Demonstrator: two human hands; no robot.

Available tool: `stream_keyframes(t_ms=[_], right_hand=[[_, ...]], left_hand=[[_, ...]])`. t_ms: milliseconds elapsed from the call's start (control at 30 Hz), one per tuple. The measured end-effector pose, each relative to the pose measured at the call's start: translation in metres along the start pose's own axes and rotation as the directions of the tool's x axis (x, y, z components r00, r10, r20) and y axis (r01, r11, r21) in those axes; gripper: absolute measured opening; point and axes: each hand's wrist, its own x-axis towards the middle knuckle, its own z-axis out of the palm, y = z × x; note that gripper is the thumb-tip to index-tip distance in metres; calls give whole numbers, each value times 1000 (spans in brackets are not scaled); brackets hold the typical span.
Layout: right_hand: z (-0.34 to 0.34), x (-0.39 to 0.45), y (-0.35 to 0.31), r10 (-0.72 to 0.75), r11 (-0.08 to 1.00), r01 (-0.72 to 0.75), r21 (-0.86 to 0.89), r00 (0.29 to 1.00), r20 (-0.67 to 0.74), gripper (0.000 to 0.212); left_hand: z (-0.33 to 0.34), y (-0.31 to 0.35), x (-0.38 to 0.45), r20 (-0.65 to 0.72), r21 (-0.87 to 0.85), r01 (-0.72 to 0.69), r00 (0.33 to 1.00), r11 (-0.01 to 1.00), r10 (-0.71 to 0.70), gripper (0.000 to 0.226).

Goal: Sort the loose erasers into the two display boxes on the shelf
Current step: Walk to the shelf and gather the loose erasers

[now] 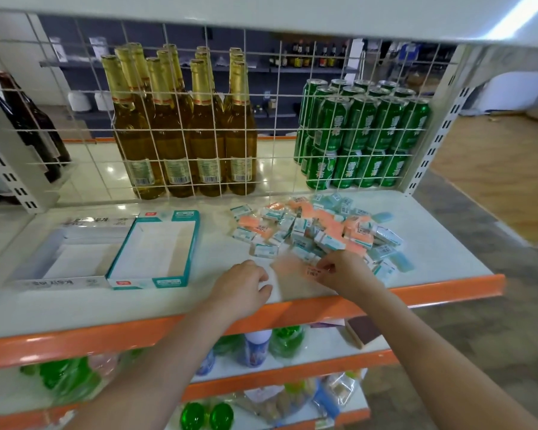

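— So where are the hands?

— Both reach in from below over the orange front edge of the white shelf board, forearms bare and angled up toward the middle. The left hand sits knuckles-up near the front edge, fingers curled round something small and white; it is blurred, so I cannot tell what it is. The right hand is at the near edge of the heap, thumb and fingertips pinching a pale orange eraser with dark print, also blurred.

— And the heap itself?

— A loose pile of small wrapped erasers, orange, white-and-teal and pale blue, lies on the right half of the shelf, just in front of the white wire grid.

— The boxes?

— Two open cardboard display boxes lie side by side on the left half, touching: a grey-and-white box at the far left and a teal-and-white box beside it. Both show bare white floors.

— Behind the grid?

— Tall amber glass bottles with gold foil necks, and stacked green cans to their right.
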Motion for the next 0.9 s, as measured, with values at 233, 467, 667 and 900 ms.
stream_keyframes(t_ms=[233,467,667,900], right_hand=[[3,2,-4,14,1000,-13,-13,1000,17,23],[-9,-9,-6,-93,994,98,57,992,-80,23],[-12,-14,-15,-162,959,200,200,968,-192,23],[-14,-13,-23,-158,927,232,294,954,-255,19]], left_hand=[[-1,-1,0,4,-14,4,1000,1000,-3,32],[-11,-2,-4,-62,-135,7,998,991,-15,33],[-24,3,-8,-166,-270,-19,986,963,-27,31],[-27,12,-15,-248,-365,-20,966,931,-77,29]])
